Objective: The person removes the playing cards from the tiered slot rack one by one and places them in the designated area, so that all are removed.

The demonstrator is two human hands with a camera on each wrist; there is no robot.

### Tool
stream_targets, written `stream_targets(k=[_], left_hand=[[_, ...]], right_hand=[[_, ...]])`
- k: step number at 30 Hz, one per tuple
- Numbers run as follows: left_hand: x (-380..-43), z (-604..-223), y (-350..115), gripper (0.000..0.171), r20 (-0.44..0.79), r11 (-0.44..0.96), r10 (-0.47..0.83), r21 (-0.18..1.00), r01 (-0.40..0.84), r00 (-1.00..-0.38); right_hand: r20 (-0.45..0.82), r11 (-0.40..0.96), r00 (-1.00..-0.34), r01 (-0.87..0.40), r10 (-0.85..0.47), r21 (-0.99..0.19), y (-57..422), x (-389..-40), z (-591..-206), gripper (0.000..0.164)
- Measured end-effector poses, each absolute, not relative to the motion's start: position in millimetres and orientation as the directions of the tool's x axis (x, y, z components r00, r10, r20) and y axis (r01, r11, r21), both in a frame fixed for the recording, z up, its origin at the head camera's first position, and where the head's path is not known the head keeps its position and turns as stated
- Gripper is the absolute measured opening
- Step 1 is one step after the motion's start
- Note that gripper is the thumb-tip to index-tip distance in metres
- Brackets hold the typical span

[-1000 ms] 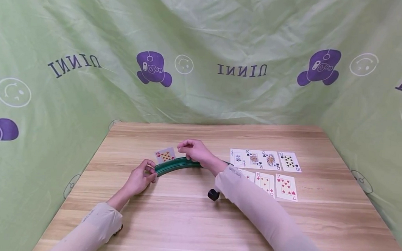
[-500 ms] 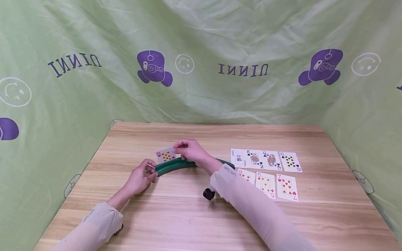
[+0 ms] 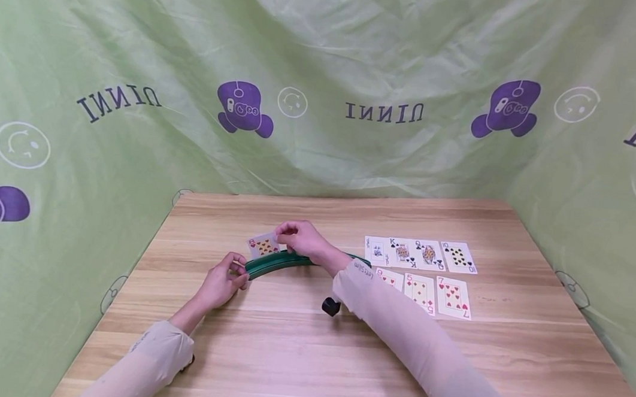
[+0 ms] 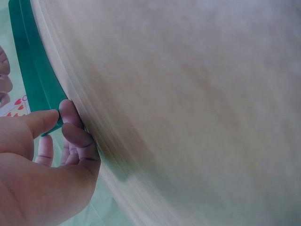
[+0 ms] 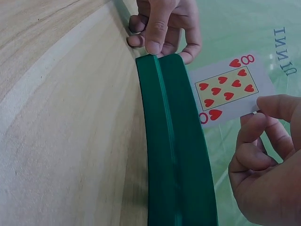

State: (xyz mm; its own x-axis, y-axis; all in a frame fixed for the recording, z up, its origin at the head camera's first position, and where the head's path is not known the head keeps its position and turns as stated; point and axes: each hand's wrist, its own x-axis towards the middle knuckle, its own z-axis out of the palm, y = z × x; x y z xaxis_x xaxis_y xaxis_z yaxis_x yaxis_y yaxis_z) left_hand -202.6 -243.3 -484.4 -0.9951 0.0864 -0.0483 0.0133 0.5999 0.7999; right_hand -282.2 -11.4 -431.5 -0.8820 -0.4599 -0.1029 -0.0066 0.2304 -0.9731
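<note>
A curved green card holder (image 3: pixel 271 263) stands on the wooden table, left of the middle. My left hand (image 3: pixel 224 282) grips its left end, thumb on the near side, as the left wrist view also shows the holder (image 4: pixel 35 70) between thumb and fingers. An eight of hearts (image 5: pixel 226 88) stands up from the holder near that end, its lower edge at the groove. My right hand (image 3: pixel 306 241) pinches the card's right edge between thumb and finger, reaching over the holder. The right forearm crosses over part of the holder's right half.
To the right lie face-up cards in two rows: a joker (image 3: pixel 377 251), king (image 3: pixel 402 252), queen (image 3: pixel 428 254) and ten (image 3: pixel 457 257) behind, a nine (image 3: pixel 389 279), five (image 3: pixel 418 291) and seven (image 3: pixel 453 297) in front. A green printed curtain (image 3: pixel 320 156) surrounds the table (image 3: pixel 267 352).
My right hand has moved left to the eight of hearts and taken hold of its right edge. The card has tilted slightly. My left hand has stayed on the holder's end.
</note>
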Motion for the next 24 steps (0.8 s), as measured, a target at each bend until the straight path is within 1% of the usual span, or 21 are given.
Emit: stream_targets(k=[8, 12, 16, 24], left_hand=[[-202, -485, -243, 0.029, -0.038, 0.599, 0.087, 0.8, 0.022, -0.995], [-202, -486, -243, 0.029, -0.034, 0.599, 0.085, 0.8, 0.024, -0.996], [-203, -486, -243, 0.03, -0.037, 0.593, 0.082, 0.805, 0.019, -0.996], [-203, -486, -243, 0.03, -0.041, 0.6, 0.079, 0.8, 0.014, -0.996]], right_hand=[[-0.062, 0.265, -0.902, -0.059, -0.428, -0.962, -9, -285, -427, 0.012], [-0.067, 0.284, -0.909, -0.058, -0.41, -0.957, -7, -284, -422, 0.012], [-0.086, 0.3, -0.916, -0.039, -0.392, -0.953, -4, -282, -418, 0.013], [-0.128, 0.255, -0.917, 0.03, -0.378, -0.966, 6, -278, -414, 0.017]])
